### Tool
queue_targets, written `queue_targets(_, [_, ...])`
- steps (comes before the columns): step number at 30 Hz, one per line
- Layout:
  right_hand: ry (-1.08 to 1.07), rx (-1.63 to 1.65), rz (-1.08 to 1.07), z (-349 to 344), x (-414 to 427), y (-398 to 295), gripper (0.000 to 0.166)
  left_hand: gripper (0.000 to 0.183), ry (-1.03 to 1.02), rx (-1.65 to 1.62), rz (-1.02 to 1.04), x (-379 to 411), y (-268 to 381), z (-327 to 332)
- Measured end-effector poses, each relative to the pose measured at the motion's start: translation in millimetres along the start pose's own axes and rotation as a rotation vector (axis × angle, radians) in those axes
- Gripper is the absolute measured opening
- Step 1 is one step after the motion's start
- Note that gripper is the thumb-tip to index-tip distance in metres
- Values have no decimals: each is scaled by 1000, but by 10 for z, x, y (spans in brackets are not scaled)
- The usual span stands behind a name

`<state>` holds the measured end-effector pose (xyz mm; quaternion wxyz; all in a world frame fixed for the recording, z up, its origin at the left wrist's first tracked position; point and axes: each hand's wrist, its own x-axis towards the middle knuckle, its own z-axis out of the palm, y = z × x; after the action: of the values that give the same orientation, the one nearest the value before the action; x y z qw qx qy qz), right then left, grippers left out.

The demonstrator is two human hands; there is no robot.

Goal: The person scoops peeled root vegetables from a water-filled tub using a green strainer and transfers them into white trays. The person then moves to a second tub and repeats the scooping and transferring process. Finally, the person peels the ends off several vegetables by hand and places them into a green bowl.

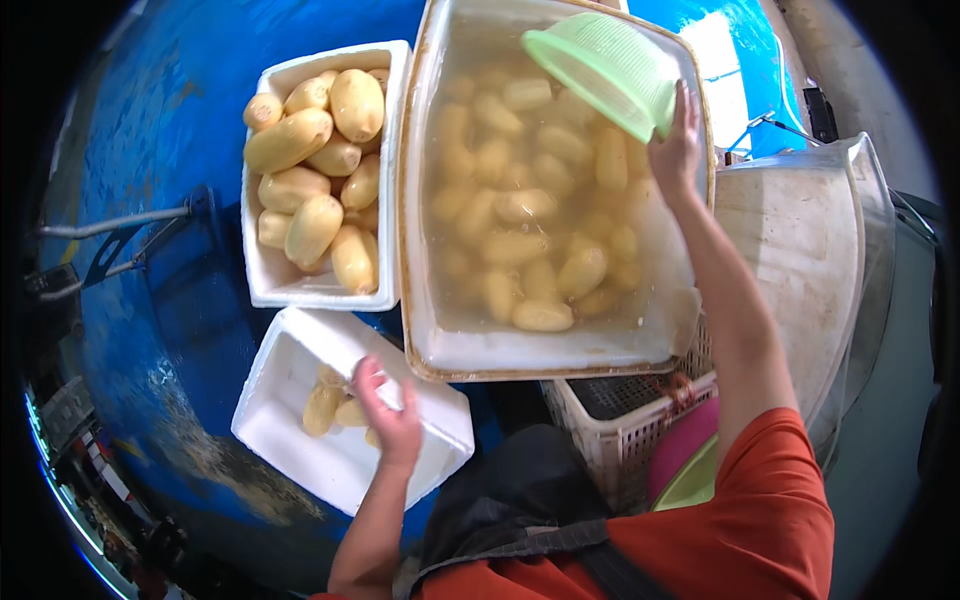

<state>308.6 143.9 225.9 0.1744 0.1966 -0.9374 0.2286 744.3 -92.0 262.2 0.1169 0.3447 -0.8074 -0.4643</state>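
Note:
My right hand (675,150) grips the rim of a light green plastic colander (600,71), which is tilted over the far right part of a large white tub (540,361). Cloudy water fills the tub, and many peeled lotus root sections (525,204) lie in it. My left hand (390,416) is over the near edge region of a tilted white foam box (277,442), fingers apart, with nothing seen in it. A few lotus root pieces (322,409) rest inside that box. Whether the left hand touches the box wall cannot be told.
Left of the tub stands a white foam box (322,301) heaped with lotus root sections. A white plastic crate (600,442) is below the tub's near right corner, beside magenta and green basins (694,476). A large whitish container (787,247) stands at right. The floor (172,300) is blue and wet.

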Motion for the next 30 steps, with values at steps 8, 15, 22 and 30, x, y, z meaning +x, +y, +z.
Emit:
queue_targets(8, [-234, -556, -82, 937, 408, 1243, 90, 61, -288, 123, -239, 900, -576, 2079])
queue_targets(15, [-375, -321, 109, 990, 350, 1748, 83, 69, -380, 160, -580, 1283, -1574, 2587])
queue_targets(22, [-564, -401, 85, 1008, 412, 1615, 80, 78, -344, -85, -1003, 1312, -1545, 2658])
queue_targets(30, [-860, -210, 375, 679, 505, 1438, 78, 85, -238, -14, -899, 1582, -1873, 2678])
